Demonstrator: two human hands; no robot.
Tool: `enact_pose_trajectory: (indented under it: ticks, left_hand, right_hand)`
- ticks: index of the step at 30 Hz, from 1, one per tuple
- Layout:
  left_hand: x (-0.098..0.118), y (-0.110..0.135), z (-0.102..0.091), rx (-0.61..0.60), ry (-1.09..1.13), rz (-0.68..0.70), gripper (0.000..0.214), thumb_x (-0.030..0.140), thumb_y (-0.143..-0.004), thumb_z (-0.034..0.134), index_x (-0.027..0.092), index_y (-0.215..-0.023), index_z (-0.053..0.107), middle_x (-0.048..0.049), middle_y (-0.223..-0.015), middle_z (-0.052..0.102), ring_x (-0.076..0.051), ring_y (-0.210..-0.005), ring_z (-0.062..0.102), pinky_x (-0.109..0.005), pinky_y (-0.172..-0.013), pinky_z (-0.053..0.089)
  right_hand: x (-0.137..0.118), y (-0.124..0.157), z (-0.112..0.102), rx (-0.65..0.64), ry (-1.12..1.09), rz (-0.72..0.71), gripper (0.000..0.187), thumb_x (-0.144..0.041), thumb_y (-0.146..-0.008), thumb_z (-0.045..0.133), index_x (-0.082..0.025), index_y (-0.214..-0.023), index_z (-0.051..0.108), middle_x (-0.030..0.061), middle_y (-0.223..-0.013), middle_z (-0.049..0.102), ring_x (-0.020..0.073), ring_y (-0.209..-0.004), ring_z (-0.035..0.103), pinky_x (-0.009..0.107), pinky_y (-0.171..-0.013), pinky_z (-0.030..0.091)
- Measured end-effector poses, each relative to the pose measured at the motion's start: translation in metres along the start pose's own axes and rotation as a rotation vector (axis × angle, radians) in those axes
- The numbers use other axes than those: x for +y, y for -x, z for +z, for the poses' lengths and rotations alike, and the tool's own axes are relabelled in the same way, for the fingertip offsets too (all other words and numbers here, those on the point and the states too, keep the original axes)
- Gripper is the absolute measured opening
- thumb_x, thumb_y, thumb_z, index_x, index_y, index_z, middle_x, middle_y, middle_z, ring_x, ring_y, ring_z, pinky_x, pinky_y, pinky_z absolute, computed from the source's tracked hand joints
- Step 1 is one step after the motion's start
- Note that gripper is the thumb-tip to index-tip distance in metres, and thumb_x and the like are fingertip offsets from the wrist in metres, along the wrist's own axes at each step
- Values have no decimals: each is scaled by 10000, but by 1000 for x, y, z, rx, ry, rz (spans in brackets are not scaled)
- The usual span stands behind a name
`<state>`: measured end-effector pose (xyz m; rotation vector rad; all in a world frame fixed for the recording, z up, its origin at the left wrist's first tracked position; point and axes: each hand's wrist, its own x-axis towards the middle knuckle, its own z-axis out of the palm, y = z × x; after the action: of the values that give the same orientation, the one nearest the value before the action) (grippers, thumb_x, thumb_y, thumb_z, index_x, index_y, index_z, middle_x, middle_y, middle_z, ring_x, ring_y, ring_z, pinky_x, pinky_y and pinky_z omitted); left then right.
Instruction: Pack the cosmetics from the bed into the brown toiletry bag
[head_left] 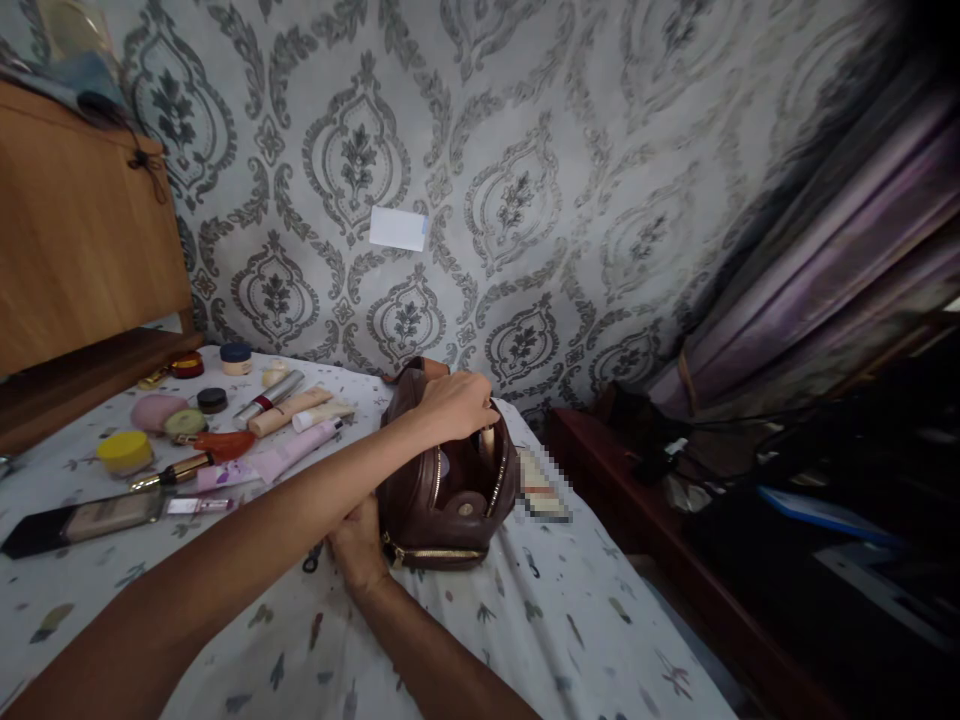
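A small brown leather bag [450,500] with gold zips stands unzipped on the patterned sheet [525,620]. My left hand [456,402] reaches across to the bag's top edge. Its fingers are closed around a small pale tube [487,440] that points down into the mouth. My right hand [358,548] grips the bag's lower left side and steadies it; the fingertips are hidden behind the leather.
Cosmetics lie spread on the sheet to the left: a yellow jar [124,451], a pink tube [292,452], a flat dark compact [82,520], several lipsticks and pots. A wooden headboard [82,230] stands at the left. A dark wooden ledge [637,500] and curtains are at the right.
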<state>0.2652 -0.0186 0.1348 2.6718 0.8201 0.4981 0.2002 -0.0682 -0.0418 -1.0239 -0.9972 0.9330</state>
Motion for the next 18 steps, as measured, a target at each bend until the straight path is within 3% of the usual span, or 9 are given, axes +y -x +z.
enact_pose_trajectory:
  ticks: [5,8,13,18]
  left_hand:
    - [1,-14,-9,-189,50,-10,57,211,-753,687,169,-723,710,-73,-831,766,-228,-895,698,-271,-720,507]
    - [0,-29,-10,-331,106,-40,119,192,-724,691,157,-615,660,-52,-681,730,-186,-726,696,-227,-608,500]
    - [-4,-53,-11,-533,243,-130,78,240,-738,644,172,-713,673,-53,-813,765,-161,-677,699,-227,-563,534]
    - [1,-66,-2,-597,265,-202,52,199,-727,612,160,-753,635,-85,-870,770,-166,-675,700,-255,-590,566]
  right_hand:
    - [16,-2,1,-17,-65,56,243,-347,-647,748,-196,-798,632,-25,-710,627,108,-524,578,205,-465,466]
    - [24,-4,2,-10,-98,67,312,-378,-635,779,-195,-835,627,-34,-716,610,92,-493,574,192,-443,447]
    - [25,-2,3,7,-116,36,323,-416,-635,792,-195,-788,612,-45,-702,590,75,-457,561,174,-412,414]
    - [28,-1,4,15,-130,13,303,-417,-647,776,-199,-761,600,-57,-682,563,70,-445,558,165,-406,404]
